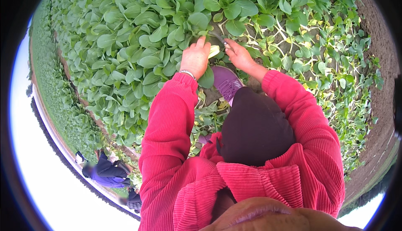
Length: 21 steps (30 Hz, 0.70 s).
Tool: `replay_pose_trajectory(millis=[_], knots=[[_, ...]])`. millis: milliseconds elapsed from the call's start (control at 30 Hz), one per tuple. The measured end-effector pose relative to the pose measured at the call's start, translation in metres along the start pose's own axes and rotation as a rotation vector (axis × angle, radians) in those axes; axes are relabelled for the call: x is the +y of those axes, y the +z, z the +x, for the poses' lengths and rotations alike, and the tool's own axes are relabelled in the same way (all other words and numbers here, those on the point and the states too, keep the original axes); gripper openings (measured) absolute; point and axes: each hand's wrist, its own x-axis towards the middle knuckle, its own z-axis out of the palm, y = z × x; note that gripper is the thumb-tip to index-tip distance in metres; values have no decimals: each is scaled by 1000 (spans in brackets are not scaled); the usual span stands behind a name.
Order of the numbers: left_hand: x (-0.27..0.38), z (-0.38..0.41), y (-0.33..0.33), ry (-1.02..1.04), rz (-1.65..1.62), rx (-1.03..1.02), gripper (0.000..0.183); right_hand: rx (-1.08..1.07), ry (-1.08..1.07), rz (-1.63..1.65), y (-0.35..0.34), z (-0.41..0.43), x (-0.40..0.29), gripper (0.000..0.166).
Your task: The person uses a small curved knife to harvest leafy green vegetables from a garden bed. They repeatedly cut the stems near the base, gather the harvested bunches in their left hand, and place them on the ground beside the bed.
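My left hand (195,57) is closed around a cut leafy green, likely bok choy. Its pale stem end (214,51) sticks out beside my thumb, and a broad green leaf (206,78) hangs below the palm. The fingertips reach into the edge of the standing greens (147,42). A small dark-bladed knife (217,36), perhaps a sickle, is gripped in my right hand (240,56). Its blade points left, close to the ground and just right of my left fingers. How far the blade reaches under the leaves is hidden.
Trimmed stalks and yellowing leaves (282,42) litter the soil at right. My purple shoe (226,81) stands just below my hands, near my bent dark-clothed knee (256,127). Bare soil (384,64) borders the bed. A person in purple (108,174) bends at lower left, another person (134,199) nearby.
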Motion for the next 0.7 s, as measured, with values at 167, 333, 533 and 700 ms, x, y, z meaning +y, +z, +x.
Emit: replay_pose_trajectory(millis=[167, 333, 533, 700], knots=[[2, -1, 6, 219, 36, -32, 49, 5, 33, 32, 3, -3, -2, 42], [8, 14, -8, 212, -21, -105, 44, 159, -215, -160, -1, 4, -4, 41], [-2, 35, -22, 81, 17, 95, 24, 139, 223, 392, 9, 4, -19, 40], [-22, 19, -18, -165, 92, -71, 32, 81, 249, 400, 8, -2, -20, 40]])
